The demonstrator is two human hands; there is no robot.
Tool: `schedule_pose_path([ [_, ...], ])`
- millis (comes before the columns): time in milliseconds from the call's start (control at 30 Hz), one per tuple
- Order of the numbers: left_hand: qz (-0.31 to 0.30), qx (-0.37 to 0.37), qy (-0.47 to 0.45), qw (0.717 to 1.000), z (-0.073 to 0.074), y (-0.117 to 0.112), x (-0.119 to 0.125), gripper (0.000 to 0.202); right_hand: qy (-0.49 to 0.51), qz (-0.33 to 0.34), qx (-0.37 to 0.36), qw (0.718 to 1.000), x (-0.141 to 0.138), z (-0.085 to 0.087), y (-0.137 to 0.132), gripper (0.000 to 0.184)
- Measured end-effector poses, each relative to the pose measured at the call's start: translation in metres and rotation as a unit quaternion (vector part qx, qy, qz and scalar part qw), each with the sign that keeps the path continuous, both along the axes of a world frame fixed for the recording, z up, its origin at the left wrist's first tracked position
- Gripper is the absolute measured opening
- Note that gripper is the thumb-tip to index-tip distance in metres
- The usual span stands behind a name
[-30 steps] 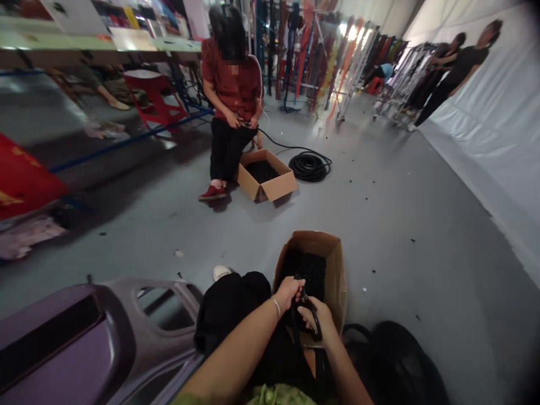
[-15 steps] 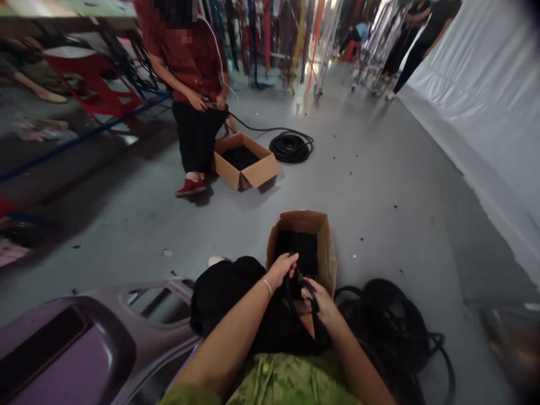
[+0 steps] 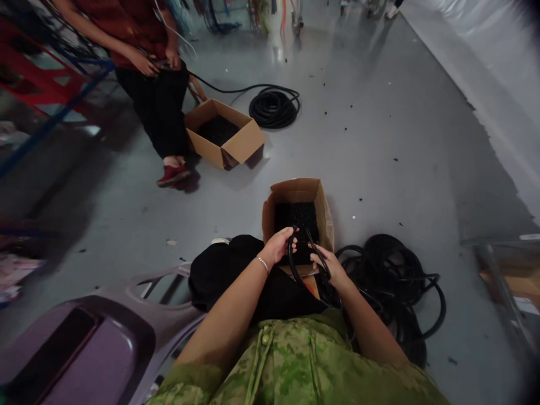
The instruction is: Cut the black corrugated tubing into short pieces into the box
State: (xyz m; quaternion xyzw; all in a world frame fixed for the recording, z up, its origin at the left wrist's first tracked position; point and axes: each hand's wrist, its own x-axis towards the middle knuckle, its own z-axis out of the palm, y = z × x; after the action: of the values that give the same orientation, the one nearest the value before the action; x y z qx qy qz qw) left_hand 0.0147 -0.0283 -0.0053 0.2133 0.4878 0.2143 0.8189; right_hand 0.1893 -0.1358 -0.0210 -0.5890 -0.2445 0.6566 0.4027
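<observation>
My left hand [image 3: 278,246] is closed round a black corrugated tube [image 3: 292,260], near its end. The tube bends down across my lap toward the right. In my right hand [image 3: 333,268] is a pair of scissors [image 3: 321,260] with black handles, its blades pointing up and away, a little apart from the tube's end. Both hands are over the near part of an upright cardboard box [image 3: 324,225]. Small black pieces [image 3: 295,216] fill the bottom of that box. Beside my right forearm lies a tangled coil of black tube [image 3: 390,270] on the floor.
A seated person [image 3: 147,67] works ahead on the left, beside another cardboard box [image 3: 244,140] of black pieces and a coil of black tube [image 3: 274,107]. A purple plastic chair [image 3: 76,349] stands at my left. At right is a metal-framed thing [image 3: 498,275].
The view has tilted downward. The scissors have moved away from the tube, and their blades now point up over the box. My left hand still holds the tube.
</observation>
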Motion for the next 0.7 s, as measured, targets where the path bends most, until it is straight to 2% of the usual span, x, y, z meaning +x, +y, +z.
schedule_pose_path([
  [267, -0.034, 0.04, 0.088, 0.995, 0.004, -0.006, 0.007, 0.012, -0.067, 0.083, -0.004, 0.994, 0.002, -0.002, -0.002, 0.064],
  [533, -0.067, 0.061, 0.135, 0.987, 0.009, -0.007, 0.012, 0.013, -0.06, 0.102, -0.004, 0.993, 0.0, -0.014, -0.01, 0.057],
  [700, -0.042, 0.089, 0.123, 0.987, 0.008, -0.008, 0.012, 0.016, -0.061, 0.106, -0.002, 0.992, -0.002, -0.012, -0.007, 0.054],
])
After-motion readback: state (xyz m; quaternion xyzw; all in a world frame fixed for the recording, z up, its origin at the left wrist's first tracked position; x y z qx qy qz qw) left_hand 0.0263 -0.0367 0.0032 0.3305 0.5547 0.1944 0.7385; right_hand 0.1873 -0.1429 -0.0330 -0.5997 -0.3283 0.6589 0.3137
